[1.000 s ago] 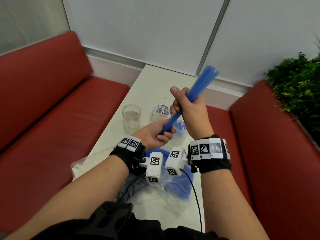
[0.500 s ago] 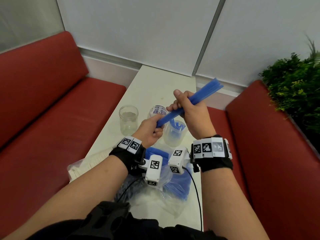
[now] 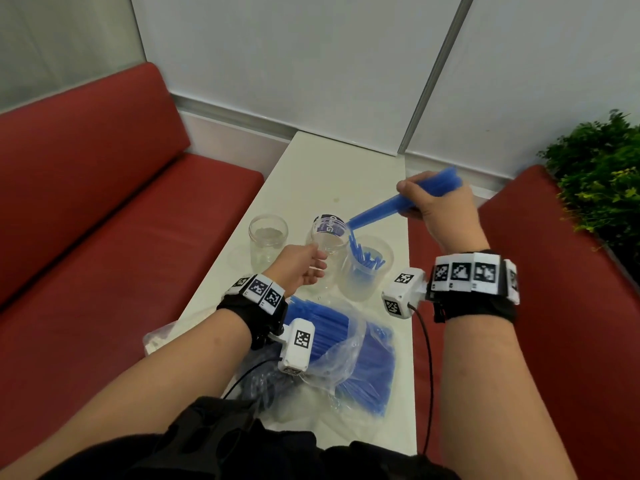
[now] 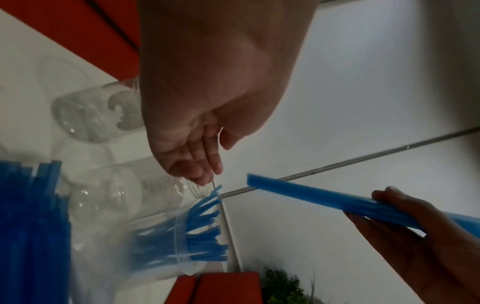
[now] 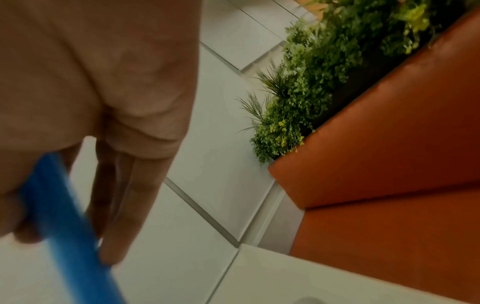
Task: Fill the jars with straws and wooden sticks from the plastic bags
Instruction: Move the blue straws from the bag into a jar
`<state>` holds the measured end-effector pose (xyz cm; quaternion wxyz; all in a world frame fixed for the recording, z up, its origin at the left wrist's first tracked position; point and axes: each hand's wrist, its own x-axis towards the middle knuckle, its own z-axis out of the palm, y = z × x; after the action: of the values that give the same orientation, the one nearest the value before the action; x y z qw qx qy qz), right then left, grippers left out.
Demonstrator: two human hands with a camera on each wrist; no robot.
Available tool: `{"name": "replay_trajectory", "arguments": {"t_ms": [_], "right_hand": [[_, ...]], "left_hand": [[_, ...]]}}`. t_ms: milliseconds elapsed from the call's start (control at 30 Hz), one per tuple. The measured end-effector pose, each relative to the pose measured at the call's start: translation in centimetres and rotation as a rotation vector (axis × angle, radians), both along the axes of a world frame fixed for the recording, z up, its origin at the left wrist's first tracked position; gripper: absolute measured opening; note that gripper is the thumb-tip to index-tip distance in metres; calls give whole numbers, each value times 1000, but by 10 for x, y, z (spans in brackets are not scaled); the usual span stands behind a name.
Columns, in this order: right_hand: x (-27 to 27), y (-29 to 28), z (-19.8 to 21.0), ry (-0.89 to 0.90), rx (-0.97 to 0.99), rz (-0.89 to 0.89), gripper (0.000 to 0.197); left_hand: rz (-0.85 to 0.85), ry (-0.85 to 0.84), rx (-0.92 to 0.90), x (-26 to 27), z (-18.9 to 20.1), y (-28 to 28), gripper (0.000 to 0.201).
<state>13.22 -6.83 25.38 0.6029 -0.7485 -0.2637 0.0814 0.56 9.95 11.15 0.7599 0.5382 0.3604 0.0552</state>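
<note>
My right hand grips a bundle of blue straws tilted down to the left, its lower end just above the rims of two jars. The labelled middle jar looks empty. A clear jar to its right holds several blue straws. My left hand hovers by the near side of the middle jar, fingers relaxed and holding nothing. The left wrist view shows that hand loosely curled, the bundle and the filled jar. The right wrist view shows fingers around the bundle.
An empty glass jar stands left of the others. A plastic bag of blue straws lies near me, and another bag sits at the table's left edge. Red benches flank the narrow white table; plants stand at right.
My left hand let go of the bundle's lower end and dropped beside the middle jar. My right hand moved right and away, tipping the bundle down toward the jars.
</note>
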Motion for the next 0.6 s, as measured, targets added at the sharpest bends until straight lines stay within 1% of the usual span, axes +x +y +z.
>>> {"name": "replay_trajectory", "arguments": {"t_ms": [100,200,267,300,367,433,467,533,567,600], "right_hand": [[17,11,-36,-77,-103,-165,16],[24,26,-82,-87,-223,-210,11],[27,33,-108,-59,-274,-200,10],[30,35,-119,-41,-310,-181,11],[35,36,-136,-33,-417,-110,13],[40,36,-145,-6,-481,-45,22],[41,36,-147,7,-482,-26,30],[41,37,-149,-33,-444,0,46],[40,36,-150,-87,-424,9,49],[36,36,-152,-157,-407,13,48]], "left_hand": [[-146,90,165,1,-6,-3,18],[-328,139,367,4,-18,-11,16],[-433,174,538,6,-27,-19,19],[-506,187,653,7,-31,-22,18],[-696,205,878,9,-37,-27,18],[-870,223,1039,10,-41,-32,19],[-947,246,1100,11,-43,-34,22],[-1097,303,1238,11,-47,-39,37],[-1156,337,1311,10,-51,-42,44],[-1199,366,1383,9,-54,-45,48]]}}
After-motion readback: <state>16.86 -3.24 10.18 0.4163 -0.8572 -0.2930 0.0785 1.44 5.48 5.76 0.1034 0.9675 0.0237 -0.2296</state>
